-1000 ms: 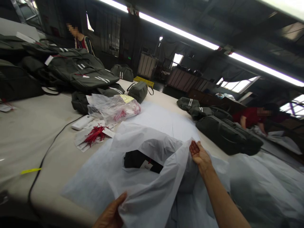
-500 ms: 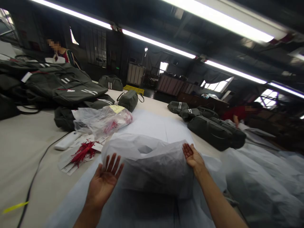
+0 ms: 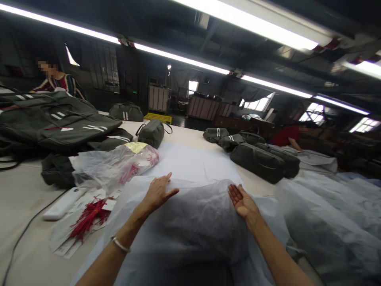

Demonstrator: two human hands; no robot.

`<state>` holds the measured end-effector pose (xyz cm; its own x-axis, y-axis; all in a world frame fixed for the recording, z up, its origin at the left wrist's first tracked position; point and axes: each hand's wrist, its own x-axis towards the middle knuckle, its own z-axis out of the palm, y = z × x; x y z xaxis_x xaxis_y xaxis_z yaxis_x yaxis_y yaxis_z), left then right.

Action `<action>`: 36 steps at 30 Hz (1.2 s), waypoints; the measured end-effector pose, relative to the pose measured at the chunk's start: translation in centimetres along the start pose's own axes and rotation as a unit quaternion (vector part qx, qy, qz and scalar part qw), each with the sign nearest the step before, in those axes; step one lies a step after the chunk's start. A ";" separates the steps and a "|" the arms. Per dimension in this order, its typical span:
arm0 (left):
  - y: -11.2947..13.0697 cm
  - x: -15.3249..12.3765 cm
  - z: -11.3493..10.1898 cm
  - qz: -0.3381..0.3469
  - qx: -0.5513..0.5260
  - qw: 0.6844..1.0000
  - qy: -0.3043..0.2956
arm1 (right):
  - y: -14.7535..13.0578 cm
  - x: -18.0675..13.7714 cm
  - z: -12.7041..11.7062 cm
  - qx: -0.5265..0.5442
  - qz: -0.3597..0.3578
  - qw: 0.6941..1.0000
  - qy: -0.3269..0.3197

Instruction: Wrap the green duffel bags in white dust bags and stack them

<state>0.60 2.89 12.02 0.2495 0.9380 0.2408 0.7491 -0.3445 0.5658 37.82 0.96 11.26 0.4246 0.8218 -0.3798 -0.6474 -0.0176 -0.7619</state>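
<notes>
In front of me lies a translucent white plastic bag (image 3: 202,214) with a dark bulky item showing dimly through it. My left hand (image 3: 157,194), a bracelet on its wrist, is over the bag's left upper part, palm down and thumb apart from the fingers. At the bag's right upper corner is my right hand (image 3: 242,200), palm turned inward and fingers stretched out against or close beside the plastic. Neither hand grips anything. White sheets (image 3: 190,161) are spread on the table beyond the bag.
Left are piled dark green bags (image 3: 59,119), a clear bag of red-string tags (image 3: 119,163), loose red strings (image 3: 91,218) and a white device (image 3: 64,203). Right are more green bags (image 3: 257,159) and plastic-wrapped bundles (image 3: 330,222). Two people work farther off.
My left hand has moved up and right, turning from palm up to palm down over the bag. The gap in the bag's top has closed over. My right hand stays at the corner.
</notes>
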 end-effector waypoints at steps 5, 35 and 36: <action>0.7 2.8 -1.8 -0.024 0.025 0.996 -0.088 | -0.4 -1.2 0.3 0.023 0.024 0.999 0.017; 2.4 11.1 -3.9 0.063 -0.033 0.941 -0.332 | -1.0 -2.3 1.1 0.101 0.047 0.989 0.096; 1.6 11.5 -2.8 0.066 -0.014 0.948 -0.312 | -1.0 -2.3 1.2 0.102 0.046 0.989 0.099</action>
<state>2.96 13.00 17.92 0.6607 0.7244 -0.1969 0.6713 -0.4528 0.5868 36.78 -0.18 13.55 0.4609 0.6938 -0.5533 -0.7947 0.0451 -0.6054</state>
